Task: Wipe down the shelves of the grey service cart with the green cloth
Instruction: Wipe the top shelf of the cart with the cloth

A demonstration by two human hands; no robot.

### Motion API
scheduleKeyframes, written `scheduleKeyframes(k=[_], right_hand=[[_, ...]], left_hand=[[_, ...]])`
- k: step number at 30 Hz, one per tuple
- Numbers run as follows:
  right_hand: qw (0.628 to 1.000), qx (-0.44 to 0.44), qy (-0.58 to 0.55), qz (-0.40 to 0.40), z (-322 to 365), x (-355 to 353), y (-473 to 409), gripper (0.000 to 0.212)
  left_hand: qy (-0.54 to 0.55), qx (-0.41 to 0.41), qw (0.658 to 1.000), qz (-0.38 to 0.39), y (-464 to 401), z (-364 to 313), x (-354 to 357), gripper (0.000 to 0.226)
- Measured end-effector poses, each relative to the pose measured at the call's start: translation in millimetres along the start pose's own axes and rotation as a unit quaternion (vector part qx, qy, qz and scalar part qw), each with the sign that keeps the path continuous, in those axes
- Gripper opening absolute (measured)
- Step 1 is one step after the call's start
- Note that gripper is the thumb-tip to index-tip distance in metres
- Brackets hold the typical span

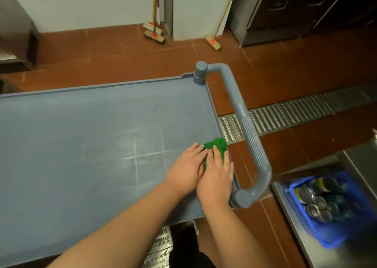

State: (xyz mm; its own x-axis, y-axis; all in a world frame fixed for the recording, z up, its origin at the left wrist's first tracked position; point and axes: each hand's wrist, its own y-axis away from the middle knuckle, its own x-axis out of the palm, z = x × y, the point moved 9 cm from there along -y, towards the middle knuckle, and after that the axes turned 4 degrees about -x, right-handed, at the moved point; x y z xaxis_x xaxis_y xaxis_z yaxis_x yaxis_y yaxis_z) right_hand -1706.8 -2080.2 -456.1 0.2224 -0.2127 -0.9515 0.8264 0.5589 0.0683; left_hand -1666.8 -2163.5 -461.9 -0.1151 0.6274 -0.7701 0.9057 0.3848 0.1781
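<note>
Green cloth (215, 145) lies on the grey cart's top shelf (81, 135), beside the handle (247, 129). Both hands, left hand (186, 166) and right hand (217, 177), press it with straight, flat fingers (mostly covering the cloth).

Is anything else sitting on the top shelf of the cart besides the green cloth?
No. Only the green cloth lies on the top shelf, pressed by both hands near the handle.
</note>
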Motion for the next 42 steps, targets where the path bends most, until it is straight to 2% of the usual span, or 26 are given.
scheduleKeyframes(k=[4,8,12,17,23,26,30,32,35,38,42], right_hand=[[1.0,0.009,-0.021,0.007,-3.0,0.5,-2.9,0.061],[0.998,0.001,-0.063,-0.009,8.2,3.7,3.1,0.068],[0.996,-0.047,-0.076,-0.004,56.5,20.4,11.9,0.076],[0.988,-0.129,-0.077,0.029,189.5,69.3,42.0,0.076],[0.957,-0.265,-0.084,0.087,421.4,153.0,129.8,0.067],[0.932,-0.331,-0.081,0.122,519.3,189.4,184.7,0.065],[0.892,-0.393,-0.096,0.201,592.2,215.2,240.0,0.074],[0.871,-0.427,-0.099,0.221,609.5,217.6,253.7,0.069],[0.864,-0.466,-0.065,0.181,609.6,214.0,257.1,0.057],[0.866,-0.474,-0.043,0.154,576.2,206.1,255.1,0.057],[0.889,-0.431,-0.046,0.15,508.4,188.4,246.5,0.066]], left_hand=[[-0.004,0.006,1.0,0.02,-10.5,-1.2,1.3,0.048],[-0.015,0.021,1.0,0.017,-3.9,5.2,-9.4,0.048],[0.003,-0.007,1.0,-0.013,19.8,45.0,-39.6,0.046],[-0.007,-0.067,0.996,-0.055,89.8,159.8,-107.7,0.047],[-0.054,-0.219,0.971,-0.08,234.7,346.0,-218.9,0.05],[-0.044,-0.302,0.944,-0.122,313.8,411.8,-269.7,0.035],[0.023,-0.362,0.9,-0.243,389.2,443.2,-318.7,0.014],[0.033,-0.384,0.886,-0.259,409.1,454.4,-322.0,0.023],[0.036,-0.367,0.892,-0.261,419.4,460.2,-309.0,0.042],[0.034,-0.349,0.907,-0.235,412.6,444.3,-279.8,0.048],[0.028,-0.339,0.925,-0.17,383.2,400.9,-228.2,0.057]])
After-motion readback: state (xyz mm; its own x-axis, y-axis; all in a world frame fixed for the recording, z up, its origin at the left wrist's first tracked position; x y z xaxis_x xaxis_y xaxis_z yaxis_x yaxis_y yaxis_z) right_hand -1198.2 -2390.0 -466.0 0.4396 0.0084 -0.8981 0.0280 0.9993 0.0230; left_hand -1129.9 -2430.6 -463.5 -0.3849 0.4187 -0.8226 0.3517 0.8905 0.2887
